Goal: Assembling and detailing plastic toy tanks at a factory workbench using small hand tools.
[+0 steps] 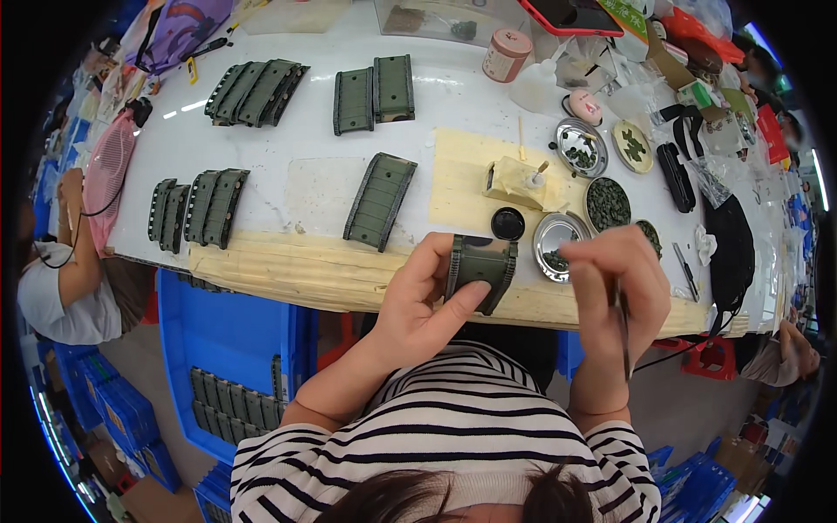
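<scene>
In my left hand [417, 307] is a curved, ridged dark-green plastic part [482, 264], its fingers and thumb closed around it above the table's front edge. My right hand [629, 283] is closed in a pinch round a slim dark tool [624, 338]; its kind is not clear. The fingertips hover at the near side of a round metal dish [539, 247] that holds small dark-green pieces. Beyond it, another round dish is full of dark-green bits [608, 205]. A small black round pot [507, 223] stands behind the held part.
Similar green parts lie on the white table: a single one [380, 202], a pair [373, 94], and groups at left. A bottle in a yellowish block [527, 183] stands on yellow paper. A blue crate [228, 305] sits below the table. Other people sit at both sides.
</scene>
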